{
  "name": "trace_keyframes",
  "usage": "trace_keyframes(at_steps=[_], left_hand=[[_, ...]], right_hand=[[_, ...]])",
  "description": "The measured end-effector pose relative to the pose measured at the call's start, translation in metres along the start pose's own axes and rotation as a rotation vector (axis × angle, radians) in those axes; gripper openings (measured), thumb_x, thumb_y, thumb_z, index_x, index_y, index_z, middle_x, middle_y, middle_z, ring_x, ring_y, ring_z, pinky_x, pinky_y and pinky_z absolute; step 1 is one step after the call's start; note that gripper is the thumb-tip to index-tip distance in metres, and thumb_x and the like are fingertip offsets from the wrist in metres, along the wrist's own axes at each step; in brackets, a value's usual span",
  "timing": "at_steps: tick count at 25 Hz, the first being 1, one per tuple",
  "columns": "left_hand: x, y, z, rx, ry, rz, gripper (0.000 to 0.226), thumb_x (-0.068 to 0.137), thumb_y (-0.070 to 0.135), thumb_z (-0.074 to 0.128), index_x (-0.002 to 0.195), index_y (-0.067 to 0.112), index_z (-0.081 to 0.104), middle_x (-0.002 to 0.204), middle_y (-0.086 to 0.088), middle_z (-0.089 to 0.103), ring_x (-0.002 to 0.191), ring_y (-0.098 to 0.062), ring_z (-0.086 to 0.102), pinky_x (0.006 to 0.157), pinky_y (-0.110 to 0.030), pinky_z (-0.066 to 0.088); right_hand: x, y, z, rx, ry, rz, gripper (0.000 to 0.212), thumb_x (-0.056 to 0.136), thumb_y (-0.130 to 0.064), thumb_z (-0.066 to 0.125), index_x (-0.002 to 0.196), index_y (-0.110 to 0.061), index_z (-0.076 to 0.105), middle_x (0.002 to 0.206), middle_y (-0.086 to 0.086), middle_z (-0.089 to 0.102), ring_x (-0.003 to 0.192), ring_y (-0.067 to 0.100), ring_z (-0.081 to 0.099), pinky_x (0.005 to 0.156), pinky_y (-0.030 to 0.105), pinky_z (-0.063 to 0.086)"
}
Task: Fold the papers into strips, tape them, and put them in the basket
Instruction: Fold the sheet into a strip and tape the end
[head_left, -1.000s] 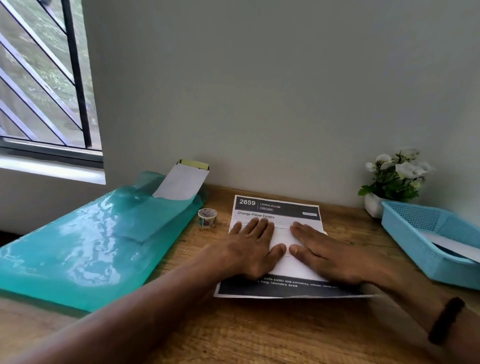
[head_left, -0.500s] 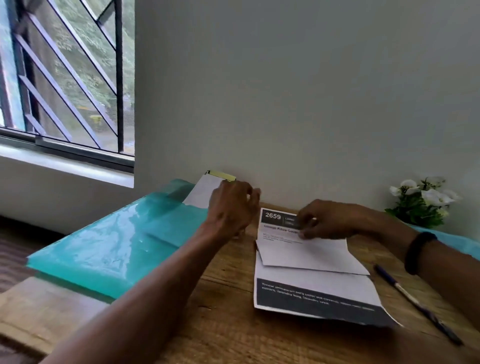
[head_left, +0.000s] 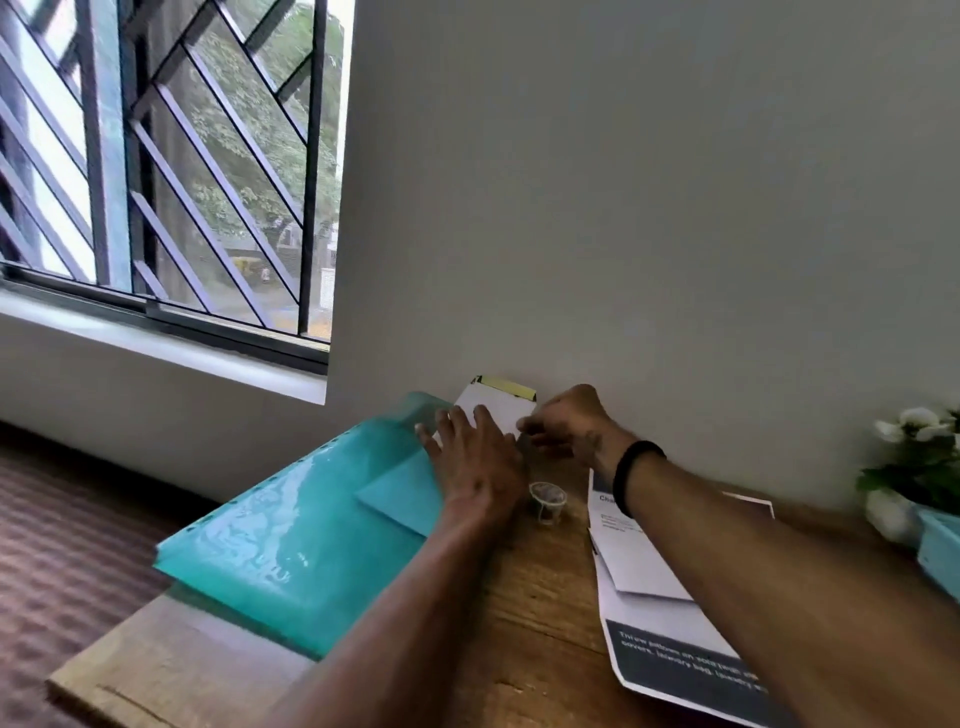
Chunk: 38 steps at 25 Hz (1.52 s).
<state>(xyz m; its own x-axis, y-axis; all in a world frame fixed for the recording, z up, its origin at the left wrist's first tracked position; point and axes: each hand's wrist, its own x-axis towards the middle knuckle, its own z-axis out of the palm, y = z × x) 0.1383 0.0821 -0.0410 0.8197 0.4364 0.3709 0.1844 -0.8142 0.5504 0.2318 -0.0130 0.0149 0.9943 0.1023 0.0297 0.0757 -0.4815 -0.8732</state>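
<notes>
A: From the left, what holds what?
B: A teal plastic folder (head_left: 311, 540) lies on the wooden table (head_left: 540, 597); white sheets (head_left: 493, 405) stick out of its far end against the wall.
A: And the hands?
B: The left hand (head_left: 475, 462) lies flat, fingers straight, on folder and sheets. The right hand (head_left: 569, 423) has curled fingers at the sheets' right edge; whether it pinches them cannot be told.
A: Further right?
B: A tape roll (head_left: 546, 501) stands just beside the left wrist. The part-folded printed paper (head_left: 660, 613) lies under the right forearm. Only a corner of the blue basket (head_left: 939, 551) shows beside a potted white flower (head_left: 914, 467); its contents are out of sight.
</notes>
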Motion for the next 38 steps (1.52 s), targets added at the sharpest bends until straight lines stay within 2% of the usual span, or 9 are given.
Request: trace_keyframes(at_steps=[5,8,12,20,26,30,34,36,38], left_hand=[[-0.001,-0.004,0.007,0.009,-0.017,-0.018,0.064,0.105,0.046,0.041,0.158,0.012,0.029,0.166,-0.021,0.024,0.158,-0.039,0.01,0.127,-0.061,-0.002],[-0.002,-0.005,0.008,-0.021,-0.011,-0.069,0.07,0.105,0.053,0.038,0.16,0.013,0.022,0.167,-0.023,0.023,0.158,-0.04,0.011,0.127,-0.062,-0.003],[-0.003,-0.004,0.009,-0.036,-0.016,-0.1,0.074,0.104,0.058,0.036,0.163,0.018,0.013,0.167,-0.026,0.02,0.158,-0.042,0.01,0.126,-0.065,-0.004],[-0.001,-0.004,0.006,-0.067,-0.01,-0.121,0.077,0.103,0.059,0.036,0.164,0.023,0.007,0.168,-0.023,0.02,0.158,-0.042,0.01,0.124,-0.068,-0.002],[-0.003,-0.005,0.007,-0.109,0.002,-0.14,0.08,0.103,0.064,0.032,0.165,0.028,-0.003,0.169,-0.019,0.021,0.159,-0.039,0.008,0.124,-0.068,-0.005],[-0.001,-0.006,0.01,-0.115,0.031,-0.132,0.076,0.104,0.065,0.023,0.166,0.028,-0.003,0.17,-0.019,0.02,0.159,-0.04,0.009,0.123,-0.07,-0.006],[-0.002,-0.008,0.009,-0.14,0.056,-0.112,0.076,0.104,0.067,0.022,0.166,0.028,-0.002,0.17,-0.019,0.016,0.159,-0.04,0.007,0.123,-0.069,-0.005],[0.0,-0.004,0.005,-0.144,0.177,-0.031,0.078,0.102,0.069,0.022,0.166,0.029,0.002,0.171,-0.019,0.011,0.16,-0.039,0.004,0.124,-0.068,-0.004],[0.001,0.011,-0.004,-0.13,0.357,0.189,0.086,0.097,0.074,0.025,0.167,0.027,0.009,0.173,-0.018,0.009,0.161,-0.036,0.001,0.125,-0.066,-0.005]], right_hand=[[0.011,-0.002,0.019,0.115,0.105,0.043,0.03,0.068,-0.001,0.093,0.093,0.002,0.076,0.086,0.018,0.079,0.075,0.032,0.078,0.067,0.045,0.067],[0.011,-0.005,0.018,0.018,0.197,-0.038,0.021,0.071,-0.004,0.092,0.085,-0.001,0.077,0.078,0.015,0.078,0.067,0.026,0.077,0.061,0.039,0.066],[0.008,0.0,0.02,-0.127,0.293,-0.127,0.019,0.062,-0.018,0.091,0.069,-0.011,0.076,0.071,0.008,0.078,0.07,0.028,0.078,0.071,0.042,0.067],[-0.007,0.002,0.027,-0.13,0.44,-0.292,0.007,0.084,-0.019,0.076,0.078,-0.017,0.074,0.093,0.007,0.078,0.089,0.033,0.072,0.075,0.033,0.056],[0.01,-0.017,-0.005,0.08,0.464,-0.369,0.012,0.081,-0.024,0.075,0.073,-0.022,0.066,0.075,0.003,0.074,0.071,0.032,0.076,0.07,0.051,0.065],[0.006,-0.035,-0.047,0.228,0.526,-0.404,0.007,0.095,-0.006,0.07,0.089,-0.007,0.066,0.081,0.014,0.074,0.06,0.027,0.076,0.066,0.045,0.067],[0.001,-0.042,-0.093,0.4,0.558,-0.428,0.005,0.095,-0.001,0.07,0.098,-0.003,0.066,0.091,0.022,0.075,0.058,0.021,0.075,0.065,0.036,0.067],[-0.006,-0.041,-0.114,0.546,0.557,-0.382,0.008,0.093,0.002,0.071,0.096,-0.002,0.065,0.095,0.023,0.074,0.055,0.019,0.073,0.065,0.032,0.066],[-0.022,-0.038,-0.131,0.69,0.512,-0.334,0.011,0.09,0.007,0.071,0.096,0.0,0.064,0.098,0.024,0.072,0.054,0.021,0.072,0.067,0.033,0.066]])
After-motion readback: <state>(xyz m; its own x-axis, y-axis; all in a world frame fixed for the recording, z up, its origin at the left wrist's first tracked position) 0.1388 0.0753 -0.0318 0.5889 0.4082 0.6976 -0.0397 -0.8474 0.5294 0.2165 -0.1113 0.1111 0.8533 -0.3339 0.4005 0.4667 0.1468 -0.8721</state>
